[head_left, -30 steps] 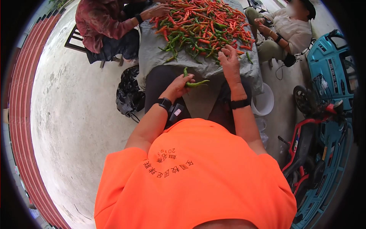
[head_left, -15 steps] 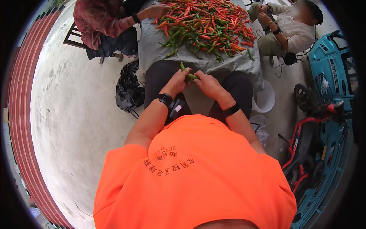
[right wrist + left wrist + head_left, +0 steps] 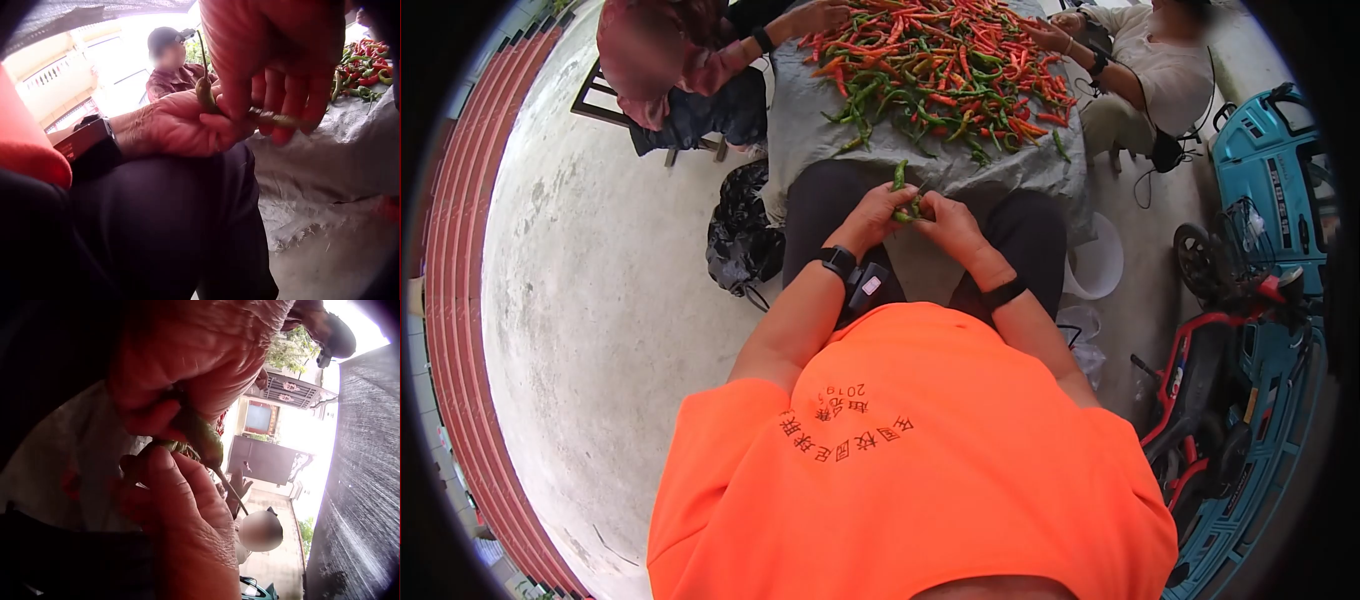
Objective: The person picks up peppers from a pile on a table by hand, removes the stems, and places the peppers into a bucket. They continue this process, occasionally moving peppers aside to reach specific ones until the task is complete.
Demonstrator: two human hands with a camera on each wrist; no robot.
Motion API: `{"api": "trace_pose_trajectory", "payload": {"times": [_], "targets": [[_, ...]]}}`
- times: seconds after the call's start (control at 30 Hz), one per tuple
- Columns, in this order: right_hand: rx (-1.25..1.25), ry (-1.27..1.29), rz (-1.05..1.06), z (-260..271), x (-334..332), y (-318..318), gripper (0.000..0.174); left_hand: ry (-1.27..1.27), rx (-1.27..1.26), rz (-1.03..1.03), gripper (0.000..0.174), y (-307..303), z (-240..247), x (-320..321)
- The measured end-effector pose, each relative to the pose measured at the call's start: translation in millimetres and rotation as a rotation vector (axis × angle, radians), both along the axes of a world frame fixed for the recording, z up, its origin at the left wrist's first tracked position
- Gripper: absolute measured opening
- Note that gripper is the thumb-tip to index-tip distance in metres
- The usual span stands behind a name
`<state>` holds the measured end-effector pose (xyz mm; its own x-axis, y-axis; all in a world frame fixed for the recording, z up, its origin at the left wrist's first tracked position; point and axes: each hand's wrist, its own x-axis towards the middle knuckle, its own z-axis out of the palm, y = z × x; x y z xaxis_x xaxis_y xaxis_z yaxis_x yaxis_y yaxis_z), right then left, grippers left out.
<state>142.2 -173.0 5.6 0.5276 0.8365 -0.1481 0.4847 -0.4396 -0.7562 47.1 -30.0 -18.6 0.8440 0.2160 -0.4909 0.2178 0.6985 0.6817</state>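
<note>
Over the lap, my left hand [image 3: 872, 217] grips green chili peppers [image 3: 899, 177], one of them poking up past the fingers. My right hand [image 3: 952, 224] meets it from the other side, its fingertips pinching at a green chili beside the left fingers. In the left wrist view a green chili [image 3: 203, 440] with a long thin stem sticks out below the left palm, the right thumb close by. The right wrist view has a chili's stem end [image 3: 205, 94] rising from the left hand [image 3: 181, 128]; the right hand's fingers partly hide the rest.
A heap of red and green chilies [image 3: 945, 75] covers the table, which has a grey sheet [image 3: 805, 125]. Two other people sit at its sides. A black plastic bag [image 3: 745, 235] lies left of my legs, a white bucket [image 3: 1095, 260] right. A red scooter [image 3: 1190, 370] stands further right.
My right hand has come back from the edge of the chili heap to my left hand and pinches at a chili there. The left hand has stayed over the lap with its chilies.
</note>
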Motion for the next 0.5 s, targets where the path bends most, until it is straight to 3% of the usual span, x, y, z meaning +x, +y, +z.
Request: {"api": "trace_pose_trajectory", "payload": {"times": [0.07,0.17,0.27,0.37,0.5], "targets": [[0.075,-0.044,0.089,-2.8,-1.8,-0.5,0.022,0.002,0.008,-0.002,0.013,1.9,-4.9,-0.2],[-0.042,0.207,-0.073,-18.3,14.1,0.7,0.027,0.011,0.028,-0.019,0.012,1.6,1.4,-2.1],[0.166,0.471,-0.32,-1.7,9.7,1.5,0.025,0.018,0.048,-0.095,0.012,1.3,2.5,-2.9],[0.274,0.713,-0.293,0.7,9.0,1.3,0.015,0.012,0.054,-0.189,0.012,2.0,-9.9,1.2],[0.295,0.701,-0.373,0.5,10.8,-0.6,0.014,-0.019,0.049,-0.226,0.012,0.7,-3.3,0.6]]}}
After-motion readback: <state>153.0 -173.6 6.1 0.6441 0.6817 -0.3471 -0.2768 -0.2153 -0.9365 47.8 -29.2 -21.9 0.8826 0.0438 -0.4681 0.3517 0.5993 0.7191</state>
